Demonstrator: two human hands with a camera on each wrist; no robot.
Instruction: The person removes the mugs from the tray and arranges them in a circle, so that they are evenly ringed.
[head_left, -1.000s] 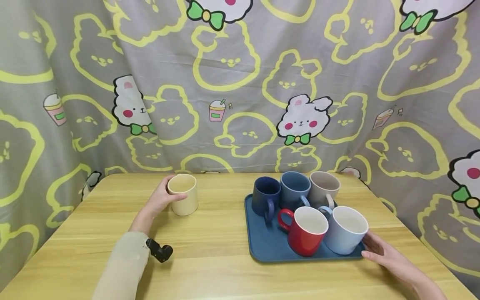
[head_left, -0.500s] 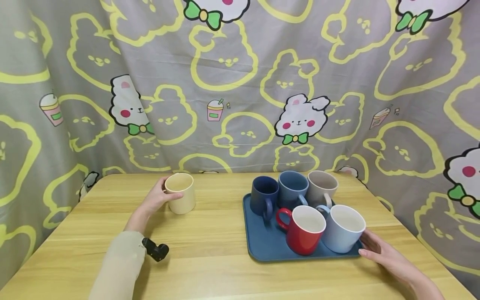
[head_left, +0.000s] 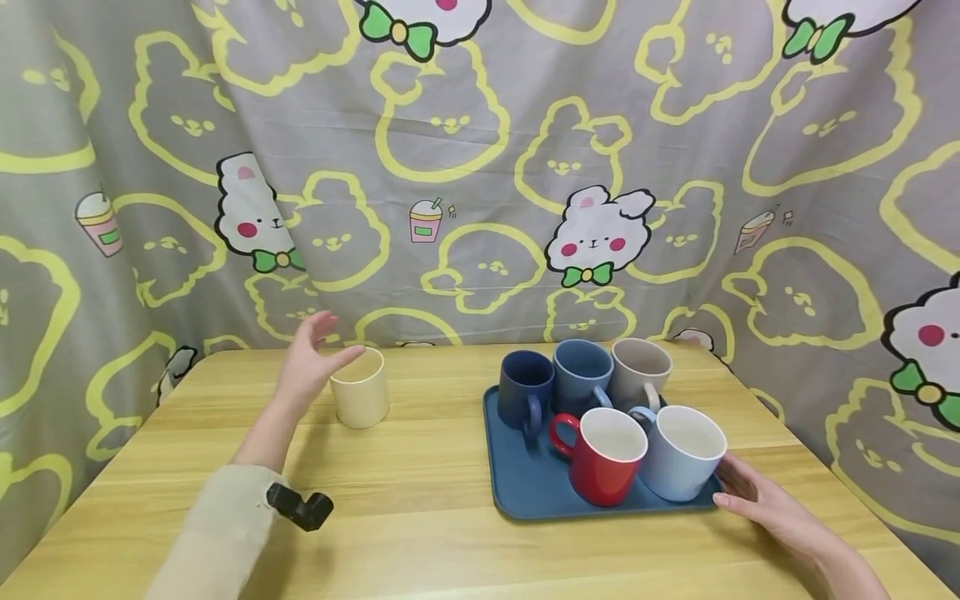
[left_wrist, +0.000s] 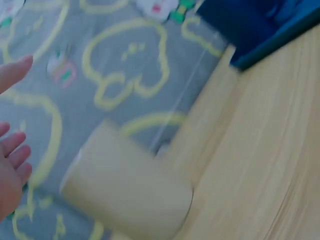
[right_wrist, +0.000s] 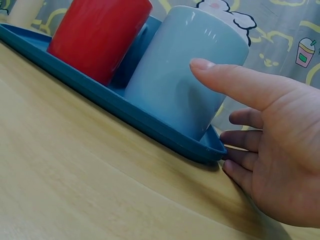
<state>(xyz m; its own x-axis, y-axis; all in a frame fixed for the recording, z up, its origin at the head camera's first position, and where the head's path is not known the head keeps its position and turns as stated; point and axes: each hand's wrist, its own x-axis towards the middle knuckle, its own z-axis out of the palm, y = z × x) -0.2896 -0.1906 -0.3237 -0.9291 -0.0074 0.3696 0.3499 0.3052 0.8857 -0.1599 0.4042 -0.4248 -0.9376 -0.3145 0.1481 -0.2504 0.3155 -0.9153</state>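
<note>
In the head view a cream mug point(head_left: 362, 402) stands upright on the left of the table. My left hand point(head_left: 303, 367) is just above and beside it, thumb and fingers spread with nothing between them. The left wrist view shows a gap between that hand and the mug. On the right, my right hand point(head_left: 768, 507) is at the corner of a blue tray point(head_left: 525, 492), its relaxed fingertips right at the rim. Its thumb point(right_wrist: 220, 77) points toward the light blue mug point(head_left: 678, 462), overlapping it in the right wrist view.
The tray also bears a red mug point(head_left: 609, 462) at the front, with a navy mug point(head_left: 517, 396), a slate-blue mug point(head_left: 576, 383) and a grey mug point(head_left: 633, 379) behind. A patterned curtain point(head_left: 465, 275) hangs along the wooden table's point(head_left: 420, 517) back edge.
My left hand has let go of the cream mug and risen up from it. The mug stays standing on the table. My right hand remains at the tray's corner.
</note>
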